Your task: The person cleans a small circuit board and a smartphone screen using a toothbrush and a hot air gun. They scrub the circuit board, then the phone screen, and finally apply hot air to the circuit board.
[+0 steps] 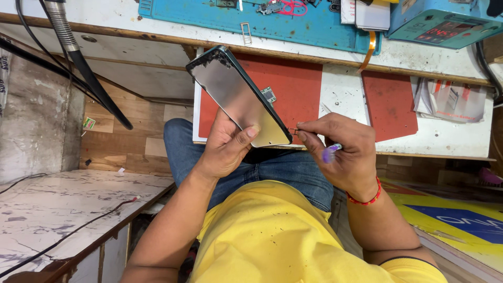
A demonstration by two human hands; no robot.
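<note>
Gripping dark-rimmed phone (pixel 238 97), reflective face up, left hand (pixel 228 149); right hand (pixel 340 152) pinching purple-handled tool (pixel 330 153).

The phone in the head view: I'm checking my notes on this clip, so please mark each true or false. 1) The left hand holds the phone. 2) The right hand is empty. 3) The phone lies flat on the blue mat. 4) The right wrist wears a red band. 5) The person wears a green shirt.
1) True: the left hand grips the phone, thumb on its face.
2) False: the right hand pinches a thin tool with a purple handle at the phone's lower edge.
3) False: it is held tilted in the air above the person's lap; the blue mat lies on the bench beyond.
4) True: a red band circles it.
5) False: the shirt is yellow.
</note>
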